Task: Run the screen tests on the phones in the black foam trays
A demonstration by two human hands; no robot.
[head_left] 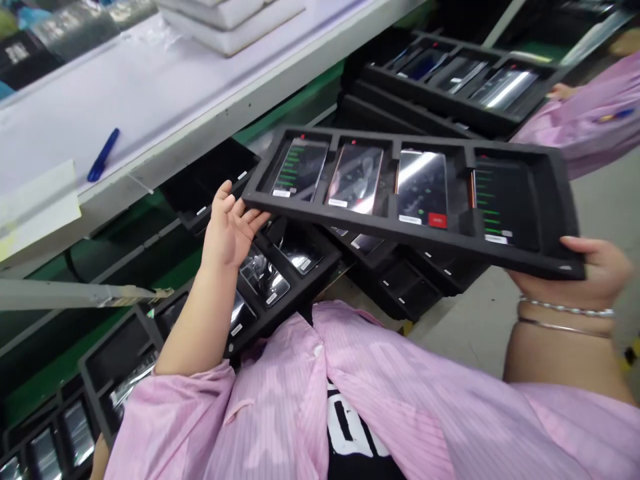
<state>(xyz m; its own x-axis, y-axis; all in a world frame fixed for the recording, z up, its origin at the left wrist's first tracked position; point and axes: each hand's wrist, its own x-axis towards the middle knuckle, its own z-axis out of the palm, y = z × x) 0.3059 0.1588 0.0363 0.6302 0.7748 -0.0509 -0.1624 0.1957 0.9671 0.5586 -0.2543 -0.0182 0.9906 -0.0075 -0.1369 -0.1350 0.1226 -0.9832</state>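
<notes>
Two hands hold up one long black tray [370,227], which slants across the middle of the view, above more trays and beside a white table [165,127]. The left hand [233,230] is mostly unfolded, palm towards the tray, its fingers touching the tray's near left corner. The right hand [590,267] grips the other end, thumb over the rim; its remaining fingers are largely out of sight beneath. Two bracelets [565,308] circle the right wrist.

The left forearm covers part of a lower tray [300,287] of phones. How many trays lie under the raised one is hard to make out. At the lower left, more trays run off the edge, and a sliver of another hand [100,457] shows beside the pink sleeve. At the upper right, a co-worker's hand [561,91] touches a stack of trays [440,110]; that person's body is cut off.

Four phones [421,183] lie in the raised tray, one per compartment, each with a white label. Two show green lines; the third from the left has one red square [437,221]. One blue pen [103,155] and one sheet of paper [37,210] lie on the table.
</notes>
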